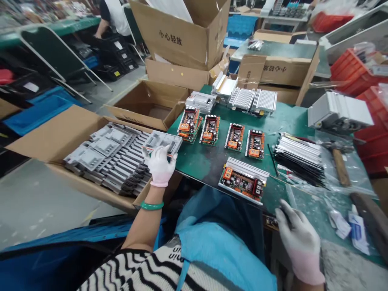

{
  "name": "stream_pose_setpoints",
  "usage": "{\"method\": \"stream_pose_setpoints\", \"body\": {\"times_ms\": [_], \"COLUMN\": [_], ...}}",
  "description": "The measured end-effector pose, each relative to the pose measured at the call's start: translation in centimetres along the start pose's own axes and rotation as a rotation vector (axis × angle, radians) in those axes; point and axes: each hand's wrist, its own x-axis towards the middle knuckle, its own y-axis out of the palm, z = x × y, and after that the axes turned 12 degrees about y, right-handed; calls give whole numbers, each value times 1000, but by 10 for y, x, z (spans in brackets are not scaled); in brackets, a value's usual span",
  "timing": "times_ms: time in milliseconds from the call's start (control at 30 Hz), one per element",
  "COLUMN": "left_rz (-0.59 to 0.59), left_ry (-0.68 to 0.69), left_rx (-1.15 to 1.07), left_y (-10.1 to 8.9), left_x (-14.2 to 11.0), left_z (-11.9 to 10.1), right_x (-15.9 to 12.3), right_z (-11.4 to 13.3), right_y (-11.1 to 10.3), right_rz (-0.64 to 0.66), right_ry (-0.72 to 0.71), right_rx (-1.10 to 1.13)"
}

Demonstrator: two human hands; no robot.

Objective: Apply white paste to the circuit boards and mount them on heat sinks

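Note:
My left hand (160,165), in a white glove, grips a grey plastic cover plate (162,142) held over the edge of a cardboard box (57,135) full of the same grey plates (110,157). My right hand (298,238), also gloved, rests on the near edge of the green table (209,161) with fingers curled; whether it holds anything is unclear. Between the hands lies an orange circuit board fixed to a ribbed aluminium heat sink (244,180). Several more orange boards (233,136) lie in a row further back.
A stack of dark flat strips (298,157) and a hammer (339,161) lie at the right. Aluminium heat sinks (253,99) and open cartons (182,36) stand behind. Red crates (363,76) are far right. Another person (113,16) stands at the back left.

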Motion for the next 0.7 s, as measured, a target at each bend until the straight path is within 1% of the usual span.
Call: {"method": "stream_pose_setpoints", "body": {"times_ms": [33,100,133,167,200,233,267,300,333,367,400,433,500,533,567,600,633,700], "left_rz": [-54,-180,-217,-225,-180,-96,9,106,230,349,433,509,624,665,687,693,680,618], "left_ry": [-14,-57,-62,-44,14,136,297,492,647,767,851,894,900,876,840,800,760,694], "left_rx": [-10,-15,-22,-42,-84,-168,-282,-421,-551,-675,-805,-911,-1063,-1101,-1113,-1103,-1082,-1029], "left_y": [0,-6,-12,-20,-29,-38,-48,-57,-64,-69,-73,-74,-70,-66,-62,-56,-50,-37], "left_x": [-1,-2,-3,-3,-3,-2,0,2,5,7,10,12,17,18,20,21,22,23], "left_z": [1,-3,-8,-18,-31,-47,-65,-85,-104,-121,-136,-147,-158,-159,-157,-154,-150,-141], "right_x": [1,4,5,7,8,10,11,12,14,15,16,16,17,18,19,21,23,29], "right_z": [1,5,9,15,22,31,41,50,59,67,74,79,82,82,80,78,75,70], "right_y": [-1,-3,-4,-6,-9,-12,-14,-17,-20,-23,-25,-27,-30,-31,-31,-31,-30,-26], "right_rz": [-27,-122,-179,-233,-275,-294,-291,-269,-228,-179,-127,-78,-21,-14,-24,-39,-53,-57], "right_ry": [2,-1,-19,-53,-105,-175,-258,-349,-439,-527,-607,-672,-759,-758,-717,-637,-524,-243], "right_rx": [-8,-30,-39,-43,-36,-14,23,73,128,177,215,236,228,198,153,99,43,-52]}}
